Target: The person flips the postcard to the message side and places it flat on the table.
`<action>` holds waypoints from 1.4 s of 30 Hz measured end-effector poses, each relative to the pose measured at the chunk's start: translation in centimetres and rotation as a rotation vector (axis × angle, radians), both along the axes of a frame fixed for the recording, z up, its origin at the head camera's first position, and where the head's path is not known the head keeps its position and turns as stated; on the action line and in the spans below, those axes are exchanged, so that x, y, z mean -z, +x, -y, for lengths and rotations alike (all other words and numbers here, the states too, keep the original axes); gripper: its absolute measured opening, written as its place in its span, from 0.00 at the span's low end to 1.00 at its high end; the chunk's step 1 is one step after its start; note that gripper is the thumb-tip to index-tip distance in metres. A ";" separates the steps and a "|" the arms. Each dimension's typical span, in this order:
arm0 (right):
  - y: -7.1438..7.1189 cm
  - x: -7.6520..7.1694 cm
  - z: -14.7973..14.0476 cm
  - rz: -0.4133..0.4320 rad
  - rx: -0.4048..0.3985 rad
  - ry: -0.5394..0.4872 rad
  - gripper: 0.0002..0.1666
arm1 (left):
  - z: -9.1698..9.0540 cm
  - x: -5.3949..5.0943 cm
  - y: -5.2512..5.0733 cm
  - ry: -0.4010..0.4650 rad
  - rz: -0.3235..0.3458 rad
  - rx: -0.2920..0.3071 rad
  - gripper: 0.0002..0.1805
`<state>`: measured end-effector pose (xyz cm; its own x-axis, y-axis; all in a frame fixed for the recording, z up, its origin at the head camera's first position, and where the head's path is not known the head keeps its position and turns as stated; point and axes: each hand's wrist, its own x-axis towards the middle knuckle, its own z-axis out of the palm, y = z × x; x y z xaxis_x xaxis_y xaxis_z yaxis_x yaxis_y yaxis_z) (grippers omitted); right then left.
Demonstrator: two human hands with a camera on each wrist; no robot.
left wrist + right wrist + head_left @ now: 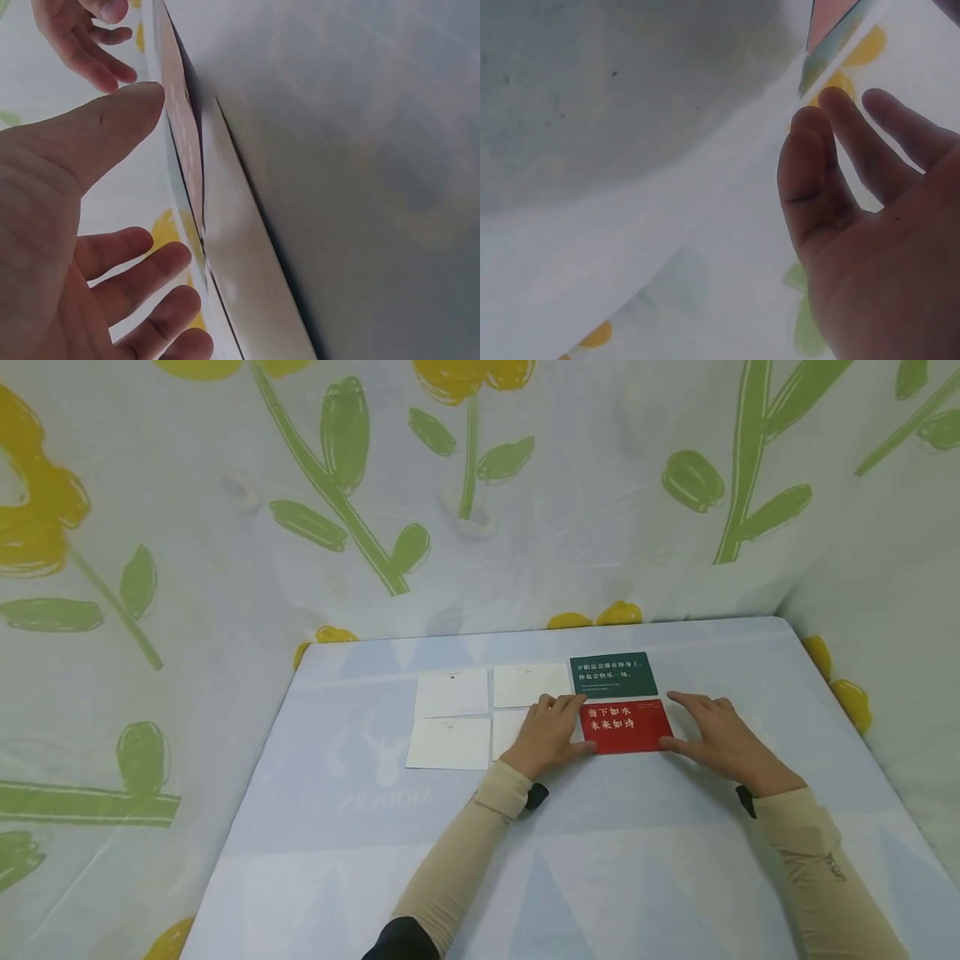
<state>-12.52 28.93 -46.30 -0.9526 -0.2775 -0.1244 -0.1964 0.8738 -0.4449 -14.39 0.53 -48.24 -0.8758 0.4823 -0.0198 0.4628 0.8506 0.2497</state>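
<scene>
A red card (627,727) with white characters lies flat on the table, just below a dark green card (613,676) in the head view. At the red card's left edge is the left hand (547,733), thumb near the lower corner and fingers near the upper one. The right hand (723,739) is beside the right edge, fingers and thumb spread. In the left wrist view the thumb of the left hand (97,210) is by the pinkish-looking card (184,120). The right wrist view has the right hand (877,202) with relaxed fingers. Whether either hand touches the card, I cannot tell.
Several white cards stand in two rows left of the coloured ones: upper left (452,693), upper right (531,685), lower left (448,743), and one (507,731) partly hidden by the left hand. The pale patterned table (360,877) meets a flower-printed curtain (570,527) behind.
</scene>
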 end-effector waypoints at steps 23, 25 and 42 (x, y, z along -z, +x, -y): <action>-1.7 0.8 -0.2 0.024 -0.040 0.009 0.56 | -1.1 0.7 -0.6 -0.039 -0.033 0.019 0.50; -1.7 0.6 -0.2 0.033 -0.036 -0.019 0.56 | -1.2 0.7 -0.5 -0.046 -0.061 0.023 0.51; -1.1 1.3 -1.7 0.203 0.060 -0.246 0.42 | -1.4 0.3 0.1 0.003 -0.147 0.052 0.52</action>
<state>-13.64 30.65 -47.56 -0.9309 -0.2668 -0.2494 -0.0335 0.7424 -0.6691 -14.30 1.91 -48.56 -0.8430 0.5267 0.1088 0.5378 0.8239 0.1786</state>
